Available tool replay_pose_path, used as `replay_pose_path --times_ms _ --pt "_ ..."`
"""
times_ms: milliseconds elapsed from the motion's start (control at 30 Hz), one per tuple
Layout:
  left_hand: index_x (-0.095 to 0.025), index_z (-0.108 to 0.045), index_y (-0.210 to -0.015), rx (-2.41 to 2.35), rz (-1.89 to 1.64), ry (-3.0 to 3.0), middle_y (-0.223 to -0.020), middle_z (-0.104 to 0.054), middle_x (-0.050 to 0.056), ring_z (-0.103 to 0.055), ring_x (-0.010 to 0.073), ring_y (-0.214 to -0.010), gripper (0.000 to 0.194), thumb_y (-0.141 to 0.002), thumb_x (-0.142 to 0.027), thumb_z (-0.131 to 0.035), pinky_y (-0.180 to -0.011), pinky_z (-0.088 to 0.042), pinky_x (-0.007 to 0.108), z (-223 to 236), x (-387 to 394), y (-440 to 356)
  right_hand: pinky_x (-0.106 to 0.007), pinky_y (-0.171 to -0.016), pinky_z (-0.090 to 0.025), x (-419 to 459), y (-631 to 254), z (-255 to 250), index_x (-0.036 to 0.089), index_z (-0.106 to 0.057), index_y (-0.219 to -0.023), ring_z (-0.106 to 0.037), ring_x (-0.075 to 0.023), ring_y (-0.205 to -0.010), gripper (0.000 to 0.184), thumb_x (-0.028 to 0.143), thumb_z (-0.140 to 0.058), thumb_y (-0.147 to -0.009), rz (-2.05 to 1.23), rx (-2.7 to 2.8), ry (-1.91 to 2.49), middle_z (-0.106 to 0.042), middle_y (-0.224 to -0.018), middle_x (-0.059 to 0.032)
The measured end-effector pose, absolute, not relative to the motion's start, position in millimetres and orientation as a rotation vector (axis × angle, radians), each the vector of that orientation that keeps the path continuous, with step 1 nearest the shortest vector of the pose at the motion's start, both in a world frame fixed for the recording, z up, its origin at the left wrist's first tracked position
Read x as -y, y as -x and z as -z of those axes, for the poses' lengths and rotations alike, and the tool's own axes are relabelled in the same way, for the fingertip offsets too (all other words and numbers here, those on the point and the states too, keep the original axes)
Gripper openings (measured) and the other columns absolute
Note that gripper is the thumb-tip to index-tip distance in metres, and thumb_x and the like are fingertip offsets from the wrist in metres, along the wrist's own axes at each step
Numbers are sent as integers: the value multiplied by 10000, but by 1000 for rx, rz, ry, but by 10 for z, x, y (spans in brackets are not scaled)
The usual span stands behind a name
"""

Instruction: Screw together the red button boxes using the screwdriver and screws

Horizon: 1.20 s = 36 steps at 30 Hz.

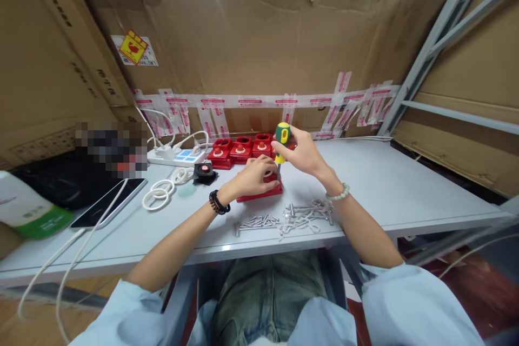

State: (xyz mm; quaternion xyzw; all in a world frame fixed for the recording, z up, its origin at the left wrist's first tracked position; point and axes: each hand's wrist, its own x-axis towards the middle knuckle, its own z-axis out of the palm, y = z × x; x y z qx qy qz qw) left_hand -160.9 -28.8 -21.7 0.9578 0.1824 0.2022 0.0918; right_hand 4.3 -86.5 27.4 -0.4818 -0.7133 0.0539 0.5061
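Note:
My right hand (302, 152) is closed around a screwdriver (283, 134) with a green and yellow handle. The tool stands nearly upright, its shaft pointing down at the right side of a red housing (259, 194). My left hand (256, 175) rests on that housing with bent fingers and covers much of it; whether it pinches a small part there is hidden. Close behind, several similar red housings (242, 150) stand in a row. Between my forearms lie a pile of screws (259, 221) and a heap of metal pieces with white cords (306, 213).
White rings (159, 194) and a black square part (205, 173) lie left of my left hand. A power strip (178, 157) with plugs, a phone (109, 203) and white cables occupy the left side. Cardboard (259, 43) walls the back; a metal frame (430, 48) rises at right.

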Motion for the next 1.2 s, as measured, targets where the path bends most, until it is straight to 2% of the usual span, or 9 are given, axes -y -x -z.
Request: replay_pose_path --times_ms 167,467,600,700,800,967,1200 --pt "-175 -622 -826 -504 -574 -2799 -931 -620 73 -552 247 -898 159 -864 -323 -578 -787 -415 379 231 235 1609 -313 -648 -467 857 -57 -281 171 -583 -890 -571 -155 -679 146 288 -594 -803 -199 1715 1159 -623 -750 -14" --pt "-177 -584 -857 -406 -676 -2699 -793 -604 27 -549 173 -744 166 -923 -323 -540 -727 -424 306 273 185 1599 -350 -707 -549 864 -82 -310 180 -586 -879 -645 -177 -742 191 329 -647 -775 -285 1577 1050 -677 -836 -36" --pt "-185 -623 -887 -416 -895 -2617 -862 -684 46 -604 176 -777 133 -905 -310 -584 -789 -460 326 223 217 1632 -354 -674 -572 901 -83 -366 193 -574 -905 -673 -179 -698 280 410 -679 -762 -331 1469 973 -670 -807 -29" --pt "-191 -660 -927 -415 -963 -2578 -902 -727 50 -642 169 -771 125 -897 -302 -609 -760 -474 294 129 308 1729 -342 -645 -571 917 -107 -410 213 -549 -915 -682 -181 -681 286 450 -646 -787 -302 1364 926 -648 -738 -14" --pt "-197 -673 -995 -426 -786 -2646 -879 -741 33 -662 164 -754 138 -880 -268 -646 -755 -475 278 87 479 1855 -333 -617 -561 904 -141 -414 218 -540 -912 -675 -176 -645 262 445 -618 -807 -264 1304 899 -628 -681 -1" --pt "-190 -722 -891 -379 -323 -2804 -865 -743 46 -662 184 -801 86 -886 -238 -650 -774 -464 287 189 724 2008 -336 -608 -561 858 -128 -325 194 -570 -931 -656 -160 -582 287 422 -664 -785 -292 1381 976 -643 -691 1" --pt "-187 -742 -931 -344 -270 -2744 -901 -750 62 -663 187 -845 164 -935 -232 -584 -792 -471 288 290 747 2107 -332 -607 -554 852 -71 -259 184 -583 -934 -673 -165 -615 277 415 -664 -805 -266 1453 1024 -672 -770 -25"
